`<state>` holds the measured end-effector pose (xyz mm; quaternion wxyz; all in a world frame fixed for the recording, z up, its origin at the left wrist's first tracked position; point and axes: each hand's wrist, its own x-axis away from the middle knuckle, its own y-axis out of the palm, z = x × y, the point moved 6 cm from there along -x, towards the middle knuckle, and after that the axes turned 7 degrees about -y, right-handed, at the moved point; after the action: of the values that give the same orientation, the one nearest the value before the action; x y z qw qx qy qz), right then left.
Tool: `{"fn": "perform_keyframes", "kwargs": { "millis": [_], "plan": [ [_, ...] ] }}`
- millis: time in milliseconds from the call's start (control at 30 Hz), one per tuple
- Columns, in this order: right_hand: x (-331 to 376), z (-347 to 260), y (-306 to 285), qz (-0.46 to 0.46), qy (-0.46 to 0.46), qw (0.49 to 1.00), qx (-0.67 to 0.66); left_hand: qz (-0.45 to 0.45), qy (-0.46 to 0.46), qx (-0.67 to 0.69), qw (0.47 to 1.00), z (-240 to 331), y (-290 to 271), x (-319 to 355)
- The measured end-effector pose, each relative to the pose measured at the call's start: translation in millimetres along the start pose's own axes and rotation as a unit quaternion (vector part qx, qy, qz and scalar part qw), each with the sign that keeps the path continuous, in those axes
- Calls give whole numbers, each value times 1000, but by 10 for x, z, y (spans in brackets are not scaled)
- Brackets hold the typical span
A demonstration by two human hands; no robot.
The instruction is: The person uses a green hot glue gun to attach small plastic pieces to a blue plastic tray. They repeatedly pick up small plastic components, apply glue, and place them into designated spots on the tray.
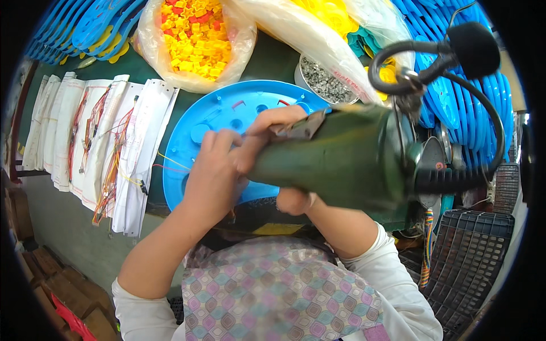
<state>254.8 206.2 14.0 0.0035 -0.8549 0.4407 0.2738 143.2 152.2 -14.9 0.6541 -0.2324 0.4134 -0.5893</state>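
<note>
A dark green electric screwdriver [341, 153], hung from a hook with a black cable at its back, lies across my view. My right hand [293, 200] is wrapped round it and mostly hidden behind its body. My left hand [210, 173] is at its front end, fingers bunched together; what they pinch, if anything, is hidden. Under both hands rests a round-edged blue plastic shell [190, 122] with round recesses and small posts. Thin yellow and red wires [173, 162] run over the shell's left edge toward my left hand. The screwdriver's tip is out of sight.
A bag of yellow and red star-shaped pieces [196, 42] stands behind the shell, beside a bowl of screws [324, 79]. White sheets with wire bundles [108, 148] hang at left. Blue parts [472, 113] are stacked at right, above a black crate [469, 244].
</note>
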Motion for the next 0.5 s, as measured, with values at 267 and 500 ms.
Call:
{"fn": "perform_keyframes", "kwargs": {
  "millis": [267, 500],
  "plan": [
    [-80, -50, -49, -31, 23, 999, -35, -70, -68, 1, 995, -9, -9, -23],
    [-123, -71, -60, 41, 1, 998, 42, -73, -38, -15, 996, -48, 22, -14]
  ]
}}
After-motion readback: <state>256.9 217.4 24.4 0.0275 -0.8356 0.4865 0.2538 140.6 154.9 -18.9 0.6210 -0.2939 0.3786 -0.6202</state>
